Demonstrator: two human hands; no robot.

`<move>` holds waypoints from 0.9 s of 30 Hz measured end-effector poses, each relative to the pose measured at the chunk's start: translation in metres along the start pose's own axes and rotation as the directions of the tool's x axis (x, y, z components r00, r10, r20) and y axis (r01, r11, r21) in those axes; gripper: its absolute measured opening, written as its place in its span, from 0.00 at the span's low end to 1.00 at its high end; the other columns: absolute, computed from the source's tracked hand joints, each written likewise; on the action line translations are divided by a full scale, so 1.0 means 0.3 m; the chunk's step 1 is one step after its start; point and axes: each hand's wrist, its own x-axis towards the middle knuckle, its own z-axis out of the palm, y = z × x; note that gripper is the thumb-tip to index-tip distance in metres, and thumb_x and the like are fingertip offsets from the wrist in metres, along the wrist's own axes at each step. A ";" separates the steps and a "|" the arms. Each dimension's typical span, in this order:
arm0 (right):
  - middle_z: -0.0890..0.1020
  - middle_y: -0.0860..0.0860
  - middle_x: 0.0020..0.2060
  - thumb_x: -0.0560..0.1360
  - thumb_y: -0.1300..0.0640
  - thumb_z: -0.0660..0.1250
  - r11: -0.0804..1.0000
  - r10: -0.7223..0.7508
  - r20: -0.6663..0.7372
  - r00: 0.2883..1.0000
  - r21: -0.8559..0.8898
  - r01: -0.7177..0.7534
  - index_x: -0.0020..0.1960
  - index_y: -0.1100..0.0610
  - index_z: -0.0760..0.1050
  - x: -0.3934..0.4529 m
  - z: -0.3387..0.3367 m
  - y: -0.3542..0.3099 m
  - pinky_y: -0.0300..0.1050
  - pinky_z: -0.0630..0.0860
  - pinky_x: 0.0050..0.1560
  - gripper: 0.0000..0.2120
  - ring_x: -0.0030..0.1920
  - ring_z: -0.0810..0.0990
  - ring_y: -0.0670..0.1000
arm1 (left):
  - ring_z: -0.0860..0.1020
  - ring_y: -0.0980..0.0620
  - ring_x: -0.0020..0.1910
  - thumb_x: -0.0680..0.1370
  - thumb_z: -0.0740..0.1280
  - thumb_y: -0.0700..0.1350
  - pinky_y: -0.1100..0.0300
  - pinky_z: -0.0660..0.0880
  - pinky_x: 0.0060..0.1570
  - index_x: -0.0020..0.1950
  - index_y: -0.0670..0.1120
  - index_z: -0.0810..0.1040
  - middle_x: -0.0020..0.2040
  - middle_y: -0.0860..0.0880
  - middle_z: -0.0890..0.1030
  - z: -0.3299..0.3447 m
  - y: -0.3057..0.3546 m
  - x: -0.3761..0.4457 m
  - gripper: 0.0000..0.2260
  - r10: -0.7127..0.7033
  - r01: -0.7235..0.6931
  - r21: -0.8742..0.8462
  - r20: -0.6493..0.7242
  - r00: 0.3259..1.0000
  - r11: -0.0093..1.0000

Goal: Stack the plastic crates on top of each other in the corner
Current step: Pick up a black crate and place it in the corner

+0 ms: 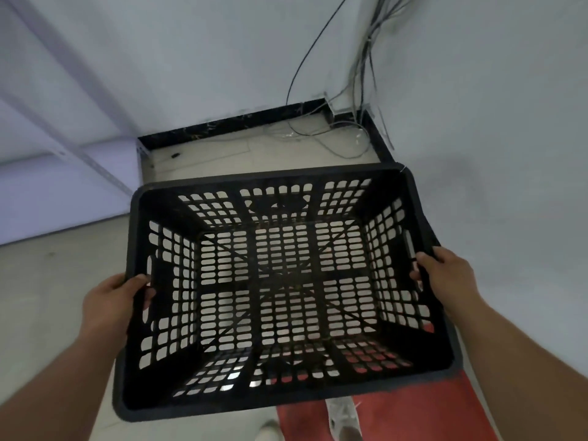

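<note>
Black plastic crate (288, 288) fills the lower middle of view, open side up, held off the floor and tilted. Left hand (116, 299) grips the left rim, fingers curled over the edge into the handle slot. Right hand (445, 275) grips the right rim the same way, fingers wrapped around the edge. Beyond the crate, the corner floor (222, 154) is pale tile edged by a dark baseboard (222, 125). Loose cables (366, 74) hang down the wall into the corner and trail across the tile. A red mat (413, 415) and a shoe (345, 418) show below the crate.
</note>
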 end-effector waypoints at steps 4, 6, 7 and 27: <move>0.80 0.57 0.44 0.80 0.55 0.61 0.999 -0.011 0.084 0.996 -0.044 0.015 0.40 0.51 0.69 0.198 0.164 -0.075 0.48 0.74 0.46 0.09 0.46 0.80 0.57 | 0.80 0.52 0.36 0.81 0.60 0.45 0.61 0.76 0.37 0.55 0.42 0.76 0.46 0.44 0.80 0.051 -0.008 0.131 0.09 -0.041 0.033 -0.085 -0.089 0.995 0.996; 0.81 0.56 0.43 0.80 0.51 0.59 0.995 -0.025 0.127 0.992 -0.090 0.037 0.43 0.51 0.73 0.293 0.232 -0.097 0.48 0.74 0.44 0.09 0.44 0.80 0.55 | 0.79 0.51 0.39 0.81 0.59 0.45 0.61 0.74 0.39 0.57 0.40 0.76 0.52 0.40 0.80 0.079 -0.020 0.196 0.12 -0.053 0.043 -0.085 -0.118 0.992 0.995; 0.81 0.56 0.43 0.80 0.50 0.58 0.994 -0.032 0.141 0.989 -0.103 0.047 0.45 0.52 0.74 0.338 0.265 -0.106 0.47 0.73 0.42 0.10 0.43 0.79 0.54 | 0.78 0.51 0.40 0.81 0.59 0.45 0.60 0.74 0.41 0.59 0.39 0.76 0.54 0.39 0.80 0.095 -0.030 0.226 0.13 -0.060 0.050 -0.084 -0.132 0.989 0.995; 0.80 0.56 0.42 0.81 0.49 0.55 0.987 -0.110 0.139 0.984 -0.102 0.125 0.56 0.56 0.74 0.798 0.582 -0.026 0.50 0.76 0.44 0.14 0.39 0.79 0.53 | 0.78 0.54 0.41 0.81 0.59 0.47 0.63 0.73 0.40 0.59 0.45 0.77 0.48 0.49 0.80 0.391 -0.204 0.641 0.11 -0.031 0.023 -0.048 -0.176 0.984 0.999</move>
